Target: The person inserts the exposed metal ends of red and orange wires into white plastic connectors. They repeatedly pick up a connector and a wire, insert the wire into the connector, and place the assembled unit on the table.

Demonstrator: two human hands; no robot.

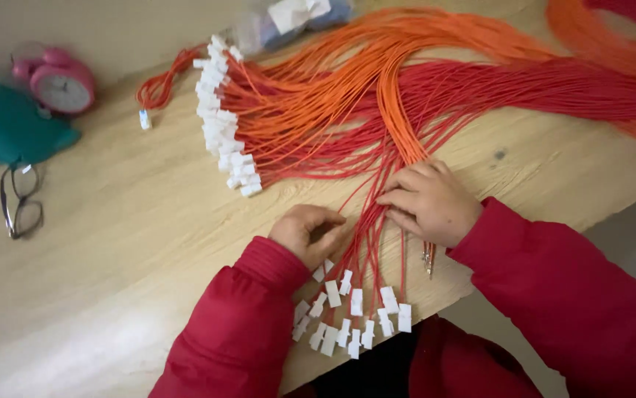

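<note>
The left hand (309, 234) is curled loosely, fingers folded toward the palm, resting on the counter (134, 243) near its front edge just beside the red wires (366, 236); whether it pinches a wire or a connector I cannot tell. The right hand (430, 200) lies flat and spread on the same strands, fingertips pressing them down where the orange wires (399, 125) and red ones cross, gripping nothing that shows. Both wrists come in from the front edge in red sleeves, elbows wide. By the look of it, the step in hand is sorting single wires out of the bundle; the next move seems to call for a fine pinch on one strand while the others stay pinned. Below the hands, a cluster of white connectors (351, 317) on red wires hangs over the front edge, and bare metal wire ends (428, 258) show beside the right wrist. Farther back lies a row of finished connectors (222, 118). Toward the left edge sit glasses (22, 200), a teal case (8, 125) and a pink alarm clock (60, 82).
</note>
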